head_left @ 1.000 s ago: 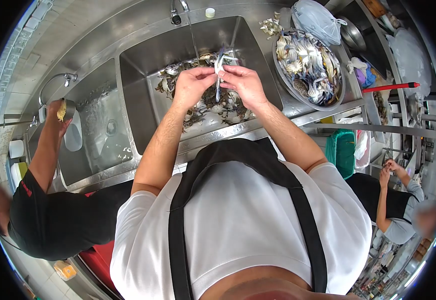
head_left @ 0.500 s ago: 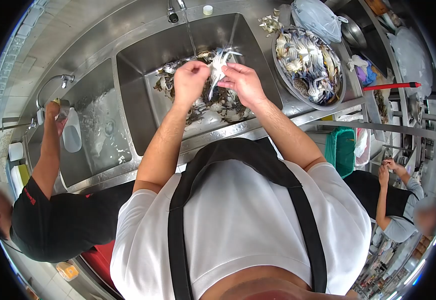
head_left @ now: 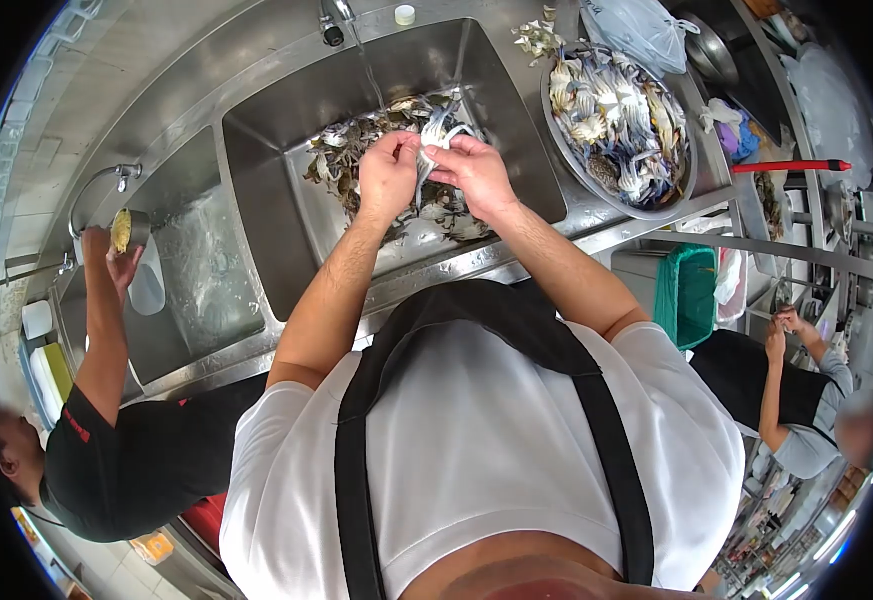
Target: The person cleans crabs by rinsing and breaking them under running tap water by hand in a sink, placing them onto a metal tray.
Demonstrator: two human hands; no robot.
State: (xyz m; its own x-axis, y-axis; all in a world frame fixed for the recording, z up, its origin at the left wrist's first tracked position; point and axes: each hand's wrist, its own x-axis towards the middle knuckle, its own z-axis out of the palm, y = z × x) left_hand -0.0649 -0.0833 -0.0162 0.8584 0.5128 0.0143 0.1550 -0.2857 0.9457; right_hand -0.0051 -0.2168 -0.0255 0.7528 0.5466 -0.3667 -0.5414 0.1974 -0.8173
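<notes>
Over the steel sink [head_left: 266,150], a whitish crab [head_left: 440,133] is held between my two hands. My left hand [head_left: 390,178] is closed, its thumb and fingers pinched at the crab's left side. On the other side my right hand [head_left: 472,172] grips the crab with thumb and fingers; the fingertips are partly hidden behind it. Below lies a heap of crab pieces and shells [head_left: 344,160] on the sink floor. Water runs from the faucet [head_left: 332,32] behind the crab.
A metal bowl [head_left: 691,180] heaped with crabs stands right of the sink, beside a plastic bag [head_left: 636,35]. At the left sink [head_left: 171,345] a co-worker [head_left: 146,450] holds a metal container [head_left: 137,228]. Another person [head_left: 806,400] works at right. A green-lined bin [head_left: 686,295] sits below the counter.
My hands have come closer together around the crab and slightly lower. The co-worker at left has tilted the metal container, so its yellowish contents now show.
</notes>
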